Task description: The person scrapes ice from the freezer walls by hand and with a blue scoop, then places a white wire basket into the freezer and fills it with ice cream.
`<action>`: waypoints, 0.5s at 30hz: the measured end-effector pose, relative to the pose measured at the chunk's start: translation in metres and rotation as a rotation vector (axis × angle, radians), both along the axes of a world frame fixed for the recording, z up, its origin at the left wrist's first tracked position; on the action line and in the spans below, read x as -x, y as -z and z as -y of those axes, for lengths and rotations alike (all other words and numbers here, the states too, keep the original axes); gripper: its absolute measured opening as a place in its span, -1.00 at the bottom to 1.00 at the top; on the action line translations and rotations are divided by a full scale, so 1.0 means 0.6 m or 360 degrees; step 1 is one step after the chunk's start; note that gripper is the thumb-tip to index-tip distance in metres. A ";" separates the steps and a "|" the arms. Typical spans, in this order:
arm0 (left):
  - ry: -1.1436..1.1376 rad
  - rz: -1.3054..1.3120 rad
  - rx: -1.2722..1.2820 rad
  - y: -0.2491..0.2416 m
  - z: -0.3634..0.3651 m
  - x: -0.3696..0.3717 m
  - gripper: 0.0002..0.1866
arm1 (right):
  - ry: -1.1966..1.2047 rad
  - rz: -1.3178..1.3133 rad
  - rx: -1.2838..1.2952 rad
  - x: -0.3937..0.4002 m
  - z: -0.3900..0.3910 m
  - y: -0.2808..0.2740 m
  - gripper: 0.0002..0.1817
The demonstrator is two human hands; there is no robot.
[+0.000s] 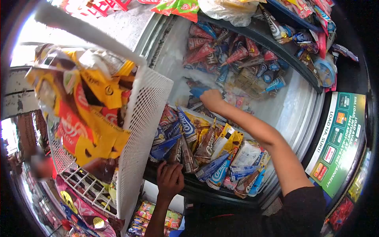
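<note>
My right hand (pixel 213 99) reaches into an open chest freezer (pixel 290 100), its fingers closed on a wrapped ice cream cone (pixel 198 91) with a blue end. Part of that wrapper is hidden by my hand. Around it lie many cones in red wrappers (pixel 238 56) and blue wrappers (pixel 223 75). My left hand (pixel 170 179) is at the freezer's near edge with its fingers curled, close to brown-wrapped ice creams (pixel 188 156). What those fingers grip, if anything, is hidden. Below my right forearm sits a pile of ice creams, including a blue-wrapped cone (pixel 220 172).
A white wire basket (pixel 146 106) stands at the left, full of yellow and brown ice cream packs (pixel 92 114). More packs (pixel 175 7) lie along the freezer's far edge. A green printed sign (pixel 341 138) is at the right. Colourful packets (pixel 158 215) hang below.
</note>
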State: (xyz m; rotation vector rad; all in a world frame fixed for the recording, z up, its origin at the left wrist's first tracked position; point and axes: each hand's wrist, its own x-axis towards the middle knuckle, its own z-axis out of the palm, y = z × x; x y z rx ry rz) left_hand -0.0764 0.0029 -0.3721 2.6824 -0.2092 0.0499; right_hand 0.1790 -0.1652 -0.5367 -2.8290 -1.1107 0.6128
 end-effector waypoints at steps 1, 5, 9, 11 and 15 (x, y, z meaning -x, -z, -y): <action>0.0010 -0.0008 0.0003 0.001 0.001 -0.003 -0.77 | -0.0025 0.0005 0.0072 -0.013 0.005 -0.043 -0.85; 0.0031 0.0010 -0.0021 0.003 0.002 -0.006 -0.77 | 0.0151 0.0201 0.0029 -0.062 0.005 -0.051 -0.88; 0.0039 -0.0016 0.0004 -0.006 0.002 -0.002 -0.77 | 0.0102 0.0256 -0.0088 -0.054 0.034 -0.003 -0.88; 0.0058 -0.0005 -0.0021 -0.002 0.012 -0.009 -0.77 | 0.0048 0.0227 -0.0018 -0.042 0.083 -0.028 -0.89; 0.0085 -0.0012 -0.0031 -0.002 0.009 -0.005 -0.76 | -0.0033 0.0314 -0.0176 -0.027 0.118 -0.066 -0.91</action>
